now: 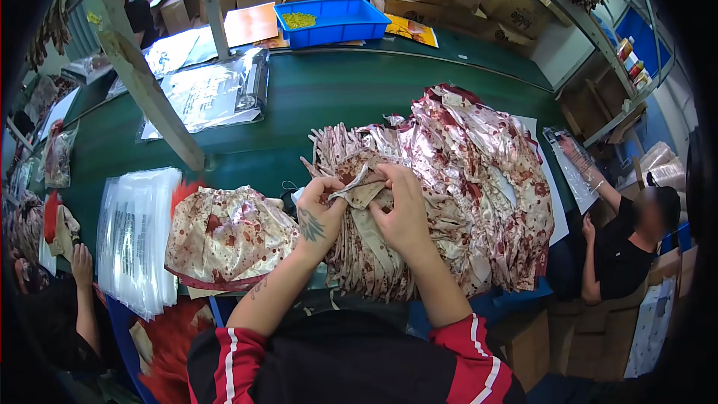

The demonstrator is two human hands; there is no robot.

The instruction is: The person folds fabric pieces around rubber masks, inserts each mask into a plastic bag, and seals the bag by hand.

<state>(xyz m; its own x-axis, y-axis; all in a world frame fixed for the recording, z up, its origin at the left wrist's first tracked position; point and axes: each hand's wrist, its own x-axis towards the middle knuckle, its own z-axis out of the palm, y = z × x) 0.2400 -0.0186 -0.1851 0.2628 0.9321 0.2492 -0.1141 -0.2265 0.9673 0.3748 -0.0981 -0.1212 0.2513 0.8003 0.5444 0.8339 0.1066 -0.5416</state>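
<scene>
Both of my hands meet near the middle, over a large heap of cream garments point(479, 194) with red-brown spots. A folded edge of spotted cloth point(360, 193) is pinched between the fingers of my left hand point(320, 206) and my right hand point(402, 206). The heap lies in layered, wrinkled folds beneath and to the right of my hands. Left of my left hand, a separate spotted garment point(232, 236) lies flat, with a dark red hem and some bright red material at its upper left corner.
Clear plastic bags point(138, 239) are stacked at the left. Farther back on the green table point(321, 82) are more bags point(209, 93) and a blue tray point(333, 26). A metal post point(149, 90) rises at the left. People sit at the right point(632, 243) and left point(52, 322).
</scene>
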